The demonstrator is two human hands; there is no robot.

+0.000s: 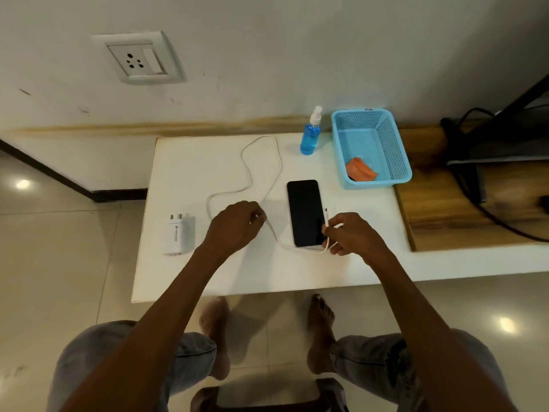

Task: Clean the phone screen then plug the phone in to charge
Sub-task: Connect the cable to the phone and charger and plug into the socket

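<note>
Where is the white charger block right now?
The charger block lies flat on the white table near its left edge, left of the left hand and apart from the phone, not plugged into the wall socket.

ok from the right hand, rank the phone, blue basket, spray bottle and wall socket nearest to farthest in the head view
From the right hand:
1. phone, right beside it on its left.
2. blue basket, behind it, slightly right.
3. spray bottle, farther back, at the table's rear edge.
4. wall socket, far back-left on the wall.
</note>
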